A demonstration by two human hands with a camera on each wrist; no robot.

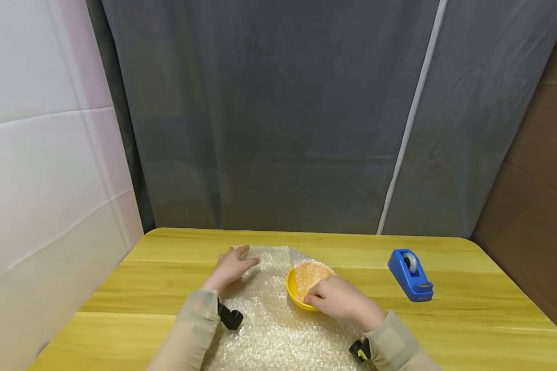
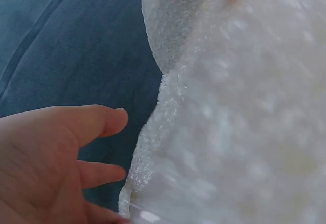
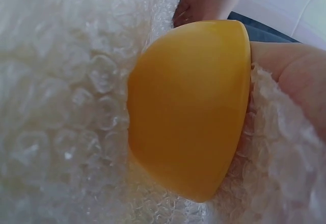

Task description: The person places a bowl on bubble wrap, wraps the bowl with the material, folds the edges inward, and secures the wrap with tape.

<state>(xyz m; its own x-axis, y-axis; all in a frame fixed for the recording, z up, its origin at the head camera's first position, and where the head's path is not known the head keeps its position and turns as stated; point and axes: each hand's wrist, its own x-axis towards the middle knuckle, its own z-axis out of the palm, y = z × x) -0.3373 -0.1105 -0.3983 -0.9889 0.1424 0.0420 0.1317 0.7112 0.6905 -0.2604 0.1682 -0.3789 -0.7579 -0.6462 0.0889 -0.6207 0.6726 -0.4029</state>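
Observation:
A yellow bowl [image 1: 292,289] stands upright on a large sheet of bubble wrap [image 1: 278,335]. One flap of the bubble wrap [image 1: 310,273] is folded over the bowl's right side and dips inside it. My right hand [image 1: 339,298] holds this flap down in the bowl with bent fingers, their tips hidden by the bowl and the wrap. In the right wrist view the rounded outside of the bowl [image 3: 188,112] shows, with wrap on both sides. My left hand [image 1: 232,268] lies at the sheet's far left edge, thumb and fingers spread; its fingertips meet the wrap's edge [image 2: 140,168].
A blue tape dispenser [image 1: 409,275] with a roll of clear tape stands on the wooden table [image 1: 482,304], to the right of the wrap. Behind the table hangs a dark grey curtain [image 1: 283,129]. A white panel [image 1: 51,154] borders the left, a brown one [image 1: 538,196] the right.

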